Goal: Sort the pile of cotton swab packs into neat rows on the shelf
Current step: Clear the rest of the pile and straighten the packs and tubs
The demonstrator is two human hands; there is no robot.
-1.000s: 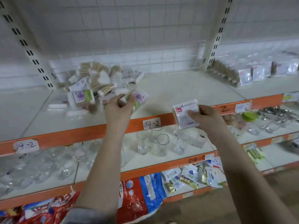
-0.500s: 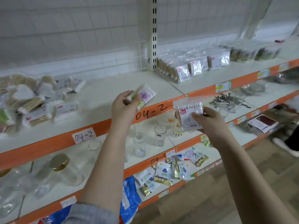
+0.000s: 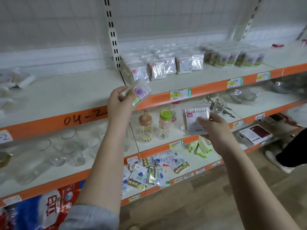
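We carry two cotton swab packs along the shelf (image 3: 207, 77): our left hand (image 3: 120, 105) pinches a green-and-purple pack (image 3: 138, 93) at its near corner, tilted, in front of the shelf's orange edge, while our right hand (image 3: 214, 127) grips a white pack with a red label (image 3: 196, 120) from below, thumb across its face, lower and at three o'clock from the first. Neither pack touches the shelf yet. At one o'clock from the left hand, rows of white packs (image 3: 167, 67) already stand upright on the top board; farther along at two o'clock runs a row of green-and-purple packs (image 3: 232, 57). At nine o'clock, blurred at the frame's edge, part of the unsorted pile (image 3: 18, 80) remains. We judge the sort well under way but unfinished. Below stand drinking glasses (image 3: 69, 146) and baby bottles (image 3: 146, 127).
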